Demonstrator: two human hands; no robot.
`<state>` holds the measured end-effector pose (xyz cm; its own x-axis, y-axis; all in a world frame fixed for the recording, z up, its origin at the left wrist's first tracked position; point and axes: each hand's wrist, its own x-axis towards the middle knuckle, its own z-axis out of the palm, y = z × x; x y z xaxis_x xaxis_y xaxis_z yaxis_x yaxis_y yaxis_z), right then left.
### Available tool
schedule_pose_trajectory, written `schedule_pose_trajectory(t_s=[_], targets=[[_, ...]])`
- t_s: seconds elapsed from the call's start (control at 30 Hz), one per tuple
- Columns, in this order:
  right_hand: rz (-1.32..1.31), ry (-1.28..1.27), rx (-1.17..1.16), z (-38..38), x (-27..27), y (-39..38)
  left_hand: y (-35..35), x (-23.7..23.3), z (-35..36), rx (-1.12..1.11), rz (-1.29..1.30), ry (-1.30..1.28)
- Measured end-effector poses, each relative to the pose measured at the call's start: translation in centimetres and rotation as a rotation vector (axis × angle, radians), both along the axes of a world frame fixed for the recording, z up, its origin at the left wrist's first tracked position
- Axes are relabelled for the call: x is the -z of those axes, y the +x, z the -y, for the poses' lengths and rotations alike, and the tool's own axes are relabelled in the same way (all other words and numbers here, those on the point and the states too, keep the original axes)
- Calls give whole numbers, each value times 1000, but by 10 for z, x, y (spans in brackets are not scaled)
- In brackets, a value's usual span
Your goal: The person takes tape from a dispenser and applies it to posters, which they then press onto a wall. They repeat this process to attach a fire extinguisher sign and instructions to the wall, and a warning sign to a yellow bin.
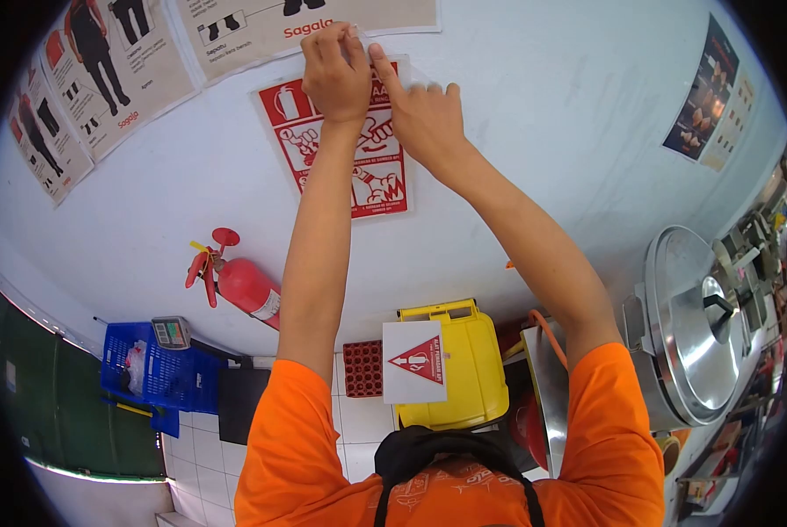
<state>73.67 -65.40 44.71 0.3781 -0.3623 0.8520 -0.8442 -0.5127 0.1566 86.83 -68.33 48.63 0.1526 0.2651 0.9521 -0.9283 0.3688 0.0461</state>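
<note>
Evidently thin, light and floppy, the red fire-extinguisher sign (371, 176) hangs on the wall (534, 132), best handled by its top corners. The left hand (334, 72) is curled closed at its top edge; the right hand (427, 119), spread open, presses one finger there.

Beige paper wall poster at top centre (261, 35): the brand word "Sagala" is printed in red near its lower edge. The small black captions beside it cannot be read.

Beige paper wall poster with standing figures at upper left (143, 66): "Sagala" in red, smaller, near the lower edge.

Red-and-white fire-extinguisher instruction sign (362, 171): an extinguisher pictogram at top left and hand pictograms above red caption bars, whose lettering is too small to read. The left hand (334, 70) and right hand (424, 119) cover the heading, leaving the white capitals "AA".

White square sign with a red warning triangle (415, 360): its wording is illegible.
</note>
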Motion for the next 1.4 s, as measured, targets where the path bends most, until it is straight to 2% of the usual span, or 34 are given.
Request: schedule_pose_trajectory(t_s=[0.03, 0.07, 0.13, 0.33, 0.6, 0.8, 0.87, 0.97, 1.03, 1.1, 1.17, 1.23, 1.3, 1.33, 1.4], targets=[[-71, 162, 39, 2, -1, 0, 0, -1, 0, 14, 1, -28], [-65, 175, 45, 2, 3, -4, 1, 0, 1, 22, -18, -9], [65, 148, -97, 7, 6, -12, -1, -1, 1, 25, -9, -8], [116, 336, -70, 3, 20, -29, 0, -1, 1, 6, -1, -6], [188, 387, -6, 4, 59, -47, 0, -2, -9, 65, -8, 28], [183, 446, 29, -2, 64, -49, -3, -2, -22, -37, 61, 145], [196, 470, 28, -12, 63, -52, -2, -5, -25, 60, 39, 220], [239, 595, -10, -33, 74, -62, 7, -3, -19, 165, 55, 186], [399, 731, -164, -46, 117, -79, 12, 9, -20, 146, 137, 212], [413, 792, -272, -75, 177, -100, 17, 20, -26, 133, 225, 240], [495, 987, -380, -114, 251, -126, 20, 38, -37, -145, 529, 268], [512, 1179, -386, -162, 326, -159, 30, 56, -29, -61, 537, 338], [638, 1413, -373, -218, 385, -194, 29, 68, -39, -224, 571, 332], [742, 1504, -287, -249, 398, -210, 25, 76, -42, -204, 589, 344], [873, 1574, -78, -309, 412, -242, 22, 84, -51, -353, 535, 374]])
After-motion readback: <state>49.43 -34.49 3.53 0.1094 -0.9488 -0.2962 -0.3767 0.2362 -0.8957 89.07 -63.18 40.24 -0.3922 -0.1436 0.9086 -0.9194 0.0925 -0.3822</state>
